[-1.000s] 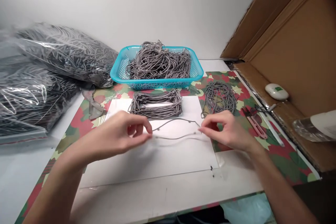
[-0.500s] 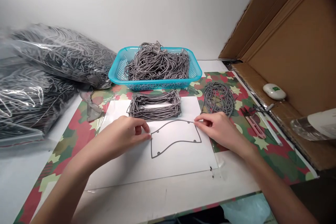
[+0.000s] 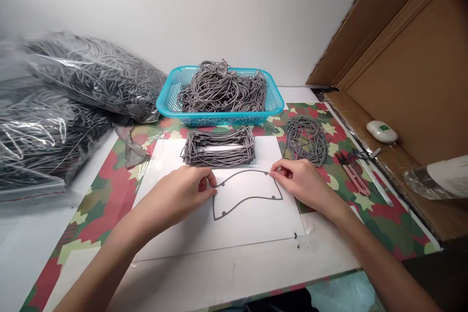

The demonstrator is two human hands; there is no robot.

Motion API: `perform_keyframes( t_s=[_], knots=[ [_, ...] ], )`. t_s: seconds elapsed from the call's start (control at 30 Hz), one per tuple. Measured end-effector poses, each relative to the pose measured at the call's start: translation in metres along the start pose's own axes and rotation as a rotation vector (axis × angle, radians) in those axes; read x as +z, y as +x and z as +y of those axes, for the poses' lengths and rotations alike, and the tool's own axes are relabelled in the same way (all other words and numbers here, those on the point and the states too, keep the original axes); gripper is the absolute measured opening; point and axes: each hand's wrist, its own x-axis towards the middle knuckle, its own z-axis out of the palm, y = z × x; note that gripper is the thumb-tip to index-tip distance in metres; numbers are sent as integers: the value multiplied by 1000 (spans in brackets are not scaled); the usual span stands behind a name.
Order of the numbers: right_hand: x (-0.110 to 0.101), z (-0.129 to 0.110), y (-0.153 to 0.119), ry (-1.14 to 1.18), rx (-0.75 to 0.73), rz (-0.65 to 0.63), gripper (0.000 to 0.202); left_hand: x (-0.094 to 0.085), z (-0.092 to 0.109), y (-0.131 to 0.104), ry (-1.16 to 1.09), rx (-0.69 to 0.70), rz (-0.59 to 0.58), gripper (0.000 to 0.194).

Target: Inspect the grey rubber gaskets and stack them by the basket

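A thin grey rubber ring [image 3: 252, 198] with small tabs lies on the white sheet [image 3: 256, 226], its outline wavy and four-cornered. The fingertips of my left hand [image 3: 190, 186] pinch its upper left corner. At its upper right corner, the thumb and forefinger of my right hand [image 3: 300, 180] are closed on the edge. Just behind it sits a neat rectangular stack of grey rings [image 3: 219, 160]. To the right of the stack is a loose tangle of grey rings [image 3: 306, 140].
A blue basket [image 3: 219, 118] heaped with grey rings stands at the back. Clear bags [image 3: 98, 75] of rings fill the left side. Pink-handled snips [image 3: 356, 179], a white pen [image 3: 378, 187], a white oval object [image 3: 382, 131] and a bottle [image 3: 438, 178] lie at right.
The view has shifted slightly. My left fingertips have moved a little up and right relative to the ring's upper left corner; my right hand stays at the upper right corner.
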Motion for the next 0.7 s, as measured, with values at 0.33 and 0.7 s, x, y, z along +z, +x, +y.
perform_keyframes(
  t_s=[0.33,0.7],
  knots=[
    [5,6,3,284,-96,88,16,-15,1,-4,-292,54,91,15],
    [3,-45,28,1134,31,174,37,-32,-7,9,-924,67,515,27]
  ],
)
